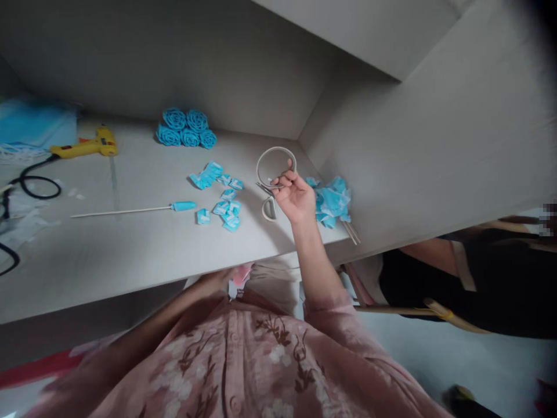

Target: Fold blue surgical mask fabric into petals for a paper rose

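Note:
My right hand (295,194) is raised over the grey table (130,244), fingers closed on a pair of scissors (268,197) whose pale handle loop hangs below the hand. A thin white ring (275,154) lies just behind the fingers; whether the hand touches it is unclear. My left hand (217,280) is down below the table edge near my lap, close to something pink (241,274), its fingers mostly hidden. Small folded blue pieces (221,200) lie left of the scissors. A pile of blue scraps (333,200) lies right of my hand.
Several blue rolled flowers (185,129) sit at the back wall. A stick with a blue tip (130,209) lies mid-table. A yellow glue gun (87,145) and black cable (39,183) are at far left. Another person (470,278) sits to the right.

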`<state>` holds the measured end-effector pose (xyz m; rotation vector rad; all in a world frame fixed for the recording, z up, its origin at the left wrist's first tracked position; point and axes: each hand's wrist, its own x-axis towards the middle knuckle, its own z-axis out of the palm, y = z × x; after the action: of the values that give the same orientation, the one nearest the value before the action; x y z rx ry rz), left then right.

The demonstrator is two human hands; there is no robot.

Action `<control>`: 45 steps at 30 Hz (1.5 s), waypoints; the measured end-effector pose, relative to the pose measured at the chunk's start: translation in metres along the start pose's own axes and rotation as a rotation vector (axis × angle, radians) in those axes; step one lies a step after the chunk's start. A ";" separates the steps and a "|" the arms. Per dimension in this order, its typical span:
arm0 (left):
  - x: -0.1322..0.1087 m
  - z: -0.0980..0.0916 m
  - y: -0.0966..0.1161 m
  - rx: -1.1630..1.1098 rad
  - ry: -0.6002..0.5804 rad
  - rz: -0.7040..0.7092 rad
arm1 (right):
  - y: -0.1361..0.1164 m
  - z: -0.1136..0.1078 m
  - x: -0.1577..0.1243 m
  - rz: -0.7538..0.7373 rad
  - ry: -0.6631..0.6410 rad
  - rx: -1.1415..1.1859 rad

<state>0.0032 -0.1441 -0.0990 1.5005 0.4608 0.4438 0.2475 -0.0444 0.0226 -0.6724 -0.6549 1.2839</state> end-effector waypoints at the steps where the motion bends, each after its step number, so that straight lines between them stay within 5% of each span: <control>1: -0.013 -0.001 0.000 0.013 -0.034 -0.039 | 0.000 0.002 -0.002 0.004 -0.007 0.007; 4: -0.055 -0.011 0.032 0.127 -0.099 -0.162 | 0.000 0.013 -0.005 0.000 -0.021 0.049; 6: -0.068 -0.024 0.070 0.228 0.018 -0.160 | 0.002 0.024 -0.006 0.001 -0.006 0.084; 8: -0.056 -0.039 0.106 0.244 0.284 -0.044 | 0.007 0.036 -0.006 0.013 0.002 0.122; 11: -0.003 -0.062 0.136 0.013 0.567 0.097 | 0.017 0.052 -0.007 0.019 -0.053 0.149; 13: 0.034 -0.073 0.139 -0.233 0.617 0.185 | 0.023 0.057 -0.007 0.002 -0.102 0.142; 16: 0.067 -0.080 0.135 -0.478 0.496 0.215 | 0.027 0.057 -0.006 -0.031 -0.126 0.158; 26: 0.088 -0.087 0.127 -0.590 0.498 0.255 | 0.042 0.045 0.002 -0.018 -0.111 0.066; 29: 0.086 -0.096 0.131 -0.555 0.498 0.269 | 0.031 0.024 0.010 0.024 -0.121 -0.233; 33: 0.078 -0.110 0.142 -0.449 0.502 0.268 | -0.007 -0.027 0.013 -0.348 0.008 -0.864; 36: 0.076 -0.121 0.142 -0.413 0.536 0.268 | -0.023 -0.055 0.000 -0.342 0.041 -1.399; 40: 0.078 -0.129 0.131 -0.420 0.563 0.313 | -0.006 -0.059 -0.021 -0.174 0.013 -1.933; 45: 0.076 -0.129 0.119 -0.425 0.611 0.280 | 0.018 -0.047 -0.021 -0.141 0.029 -2.107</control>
<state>-0.0036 0.0081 0.0161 0.9979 0.5860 1.1614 0.2686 -0.0659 -0.0234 -2.1817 -1.9132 -0.0464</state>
